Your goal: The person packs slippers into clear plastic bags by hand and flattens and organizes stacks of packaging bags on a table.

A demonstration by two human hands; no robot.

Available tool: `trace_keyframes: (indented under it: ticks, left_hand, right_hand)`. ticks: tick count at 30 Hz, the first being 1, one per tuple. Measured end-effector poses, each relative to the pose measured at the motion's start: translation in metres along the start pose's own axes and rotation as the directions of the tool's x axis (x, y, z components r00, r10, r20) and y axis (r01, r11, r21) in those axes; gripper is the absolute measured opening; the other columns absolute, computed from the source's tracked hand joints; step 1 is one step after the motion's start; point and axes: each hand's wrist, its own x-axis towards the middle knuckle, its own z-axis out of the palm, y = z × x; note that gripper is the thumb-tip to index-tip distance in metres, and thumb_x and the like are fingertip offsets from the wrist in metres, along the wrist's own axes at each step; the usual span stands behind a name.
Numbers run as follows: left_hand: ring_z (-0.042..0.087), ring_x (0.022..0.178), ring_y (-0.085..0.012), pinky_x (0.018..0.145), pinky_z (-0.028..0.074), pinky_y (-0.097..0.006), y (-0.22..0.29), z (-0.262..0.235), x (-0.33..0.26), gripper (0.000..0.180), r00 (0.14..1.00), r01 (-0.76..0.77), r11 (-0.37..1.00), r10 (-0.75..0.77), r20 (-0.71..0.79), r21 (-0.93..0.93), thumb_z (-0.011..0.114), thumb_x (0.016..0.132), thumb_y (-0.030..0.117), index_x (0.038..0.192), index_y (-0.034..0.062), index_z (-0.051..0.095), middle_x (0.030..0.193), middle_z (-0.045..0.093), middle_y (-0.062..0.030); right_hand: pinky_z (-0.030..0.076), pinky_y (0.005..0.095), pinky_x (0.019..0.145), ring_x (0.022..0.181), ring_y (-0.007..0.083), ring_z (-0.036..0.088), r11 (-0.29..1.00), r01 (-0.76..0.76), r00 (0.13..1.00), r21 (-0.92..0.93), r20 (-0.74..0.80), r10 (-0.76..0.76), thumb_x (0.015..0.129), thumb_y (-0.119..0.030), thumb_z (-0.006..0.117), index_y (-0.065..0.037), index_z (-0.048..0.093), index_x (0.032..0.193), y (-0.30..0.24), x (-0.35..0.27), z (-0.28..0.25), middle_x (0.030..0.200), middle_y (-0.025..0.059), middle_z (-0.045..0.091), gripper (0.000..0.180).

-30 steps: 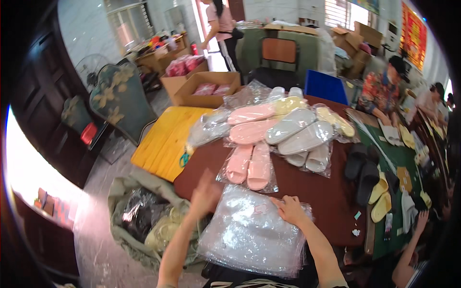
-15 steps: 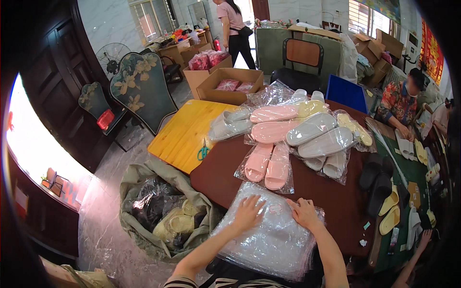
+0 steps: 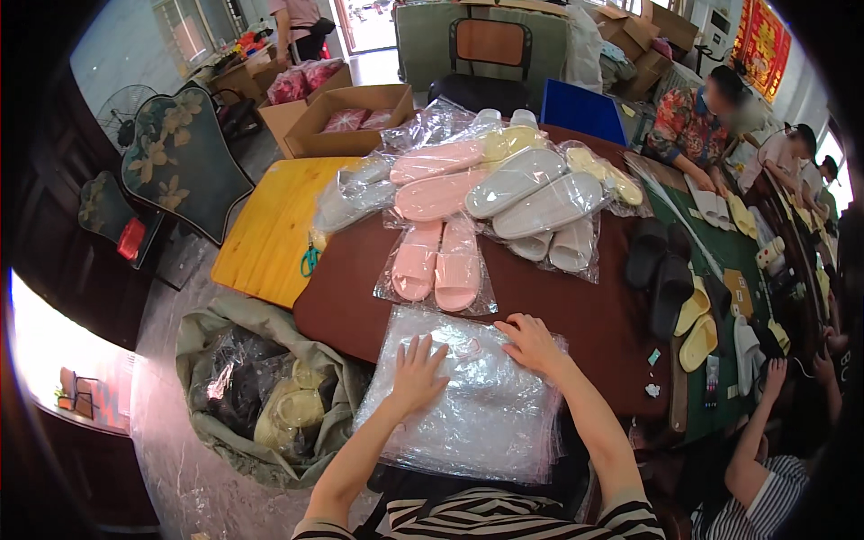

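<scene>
On the brown surface (image 3: 346, 270), in head view: clear plastic bags (image 3: 468, 423) piled at the near edge, beneath left hand (image 3: 418, 373) and right hand (image 3: 533, 346), spread wide, seemingly gripping nothing. Apparently smoothing or steadying; to lift one, pinch a single layer.

Pretty boxed in straight ahead of the stack of clear bags (image 3: 477, 418), tbh: jammed close to the bagged pink slippers (image 3: 459, 270), with grey slippers (image 3: 515, 183) heaped behind and hardly any way through down low. Could slide forward-right across the brown surface (image 3: 549, 297) instead, with decent room between the right hand (image 3: 535, 344) and the black slippers (image 3: 670, 292). Just watch for the small packet (image 3: 654, 357) and white scrap (image 3: 652, 391) near the right edge. Also passable forward-left, over the brown between the pink pair and the yellow board (image 3: 270, 216), minding the scissors (image 3: 310, 261). Blocked lower left by a bulky open sack (image 3: 216, 441). Open from above over the left hand (image 3: 416, 373).
</scene>
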Motion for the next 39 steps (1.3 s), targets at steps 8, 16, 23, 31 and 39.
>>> trace_keyframes:
  ticks: [8, 16, 23, 31, 39]
  left_hand:
    - [0.045, 0.12, -0.0321, 0.093, 0.034, -0.053, 0.0, -0.014, 0.012, 0.053, 0.989, -0.04, 0.999, 0.042, -0.14, 0.015, 0.075, 0.078, 0.047, 0.124, 0.0227, 0.064, 0.129, 0.051, -0.0107]
    - [0.042, 0.126, -0.0347, 0.098, 0.033, -0.057, -0.006, -0.004, 0.017, 0.056, 0.992, 0.01, 1.0, -0.008, -0.127, 0.016, 0.079, 0.073, 0.046, 0.124, 0.0291, 0.062, 0.146, 0.042, -0.0124]
    - [0.038, 0.131, -0.039, 0.097, 0.032, -0.058, -0.015, -0.003, 0.024, 0.06, 0.998, 0.031, 0.999, -0.033, -0.045, -0.041, 0.078, 0.073, 0.044, 0.129, 0.0295, 0.06, 0.152, 0.036, -0.0161]
    - [0.039, 0.132, -0.0369, 0.099, 0.034, -0.057, -0.022, -0.009, 0.017, 0.053, 0.999, 0.031, 0.993, -0.036, -0.037, -0.118, 0.078, 0.077, 0.039, 0.125, 0.0229, 0.064, 0.148, 0.042, -0.0159]
    - [0.055, 0.127, -0.0364, 0.103, 0.047, -0.058, -0.033, -0.072, -0.037, 0.068, 0.925, 0.155, -0.802, -0.088, 0.371, -0.577, 0.032, 0.104, 0.056, 0.148, 0.0036, 0.033, 0.145, 0.048, -0.0198]
  right_hand:
    - [0.047, 0.044, 0.095, 0.117, 0.0305, 0.056, 0.885, -0.337, 0.941, 0.32, 0.09, 0.326, 0.086, -0.02, 0.067, -0.007, 0.063, 0.122, 0.007, 0.086, 0.008, 0.122, 0.009, 0.058, 0.038]
    - [0.044, 0.0498, 0.094, 0.116, 0.035, 0.056, 0.967, -0.055, 0.998, -0.25, -0.038, 0.047, 0.076, -0.028, 0.075, -0.006, 0.054, 0.131, 0.005, 0.173, 0.045, 0.12, 0.0157, 0.059, 0.063]
    - [0.052, 0.0478, 0.082, 0.089, 0.0344, 0.068, 0.986, -0.165, 0.984, 0.013, 0.066, 0.164, 0.086, -0.027, 0.064, -0.005, 0.069, 0.102, 0.016, 0.219, -0.004, 0.094, 0.017, 0.071, 0.027]
    - [0.051, 0.038, 0.071, 0.077, 0.0284, 0.065, 0.898, -0.194, 0.935, 0.395, -0.201, 0.291, 0.087, -0.016, 0.065, 0.001, 0.065, 0.096, -0.076, 0.184, -0.113, 0.084, 0.0146, 0.068, 0.019]
    - [0.052, 0.0302, 0.068, 0.079, 0.0214, 0.064, 0.885, -0.208, 0.927, 0.416, -0.205, 0.314, 0.091, -0.016, 0.068, -0.003, 0.065, 0.109, -0.209, 0.04, -0.117, 0.093, 0.0107, 0.065, 0.022]
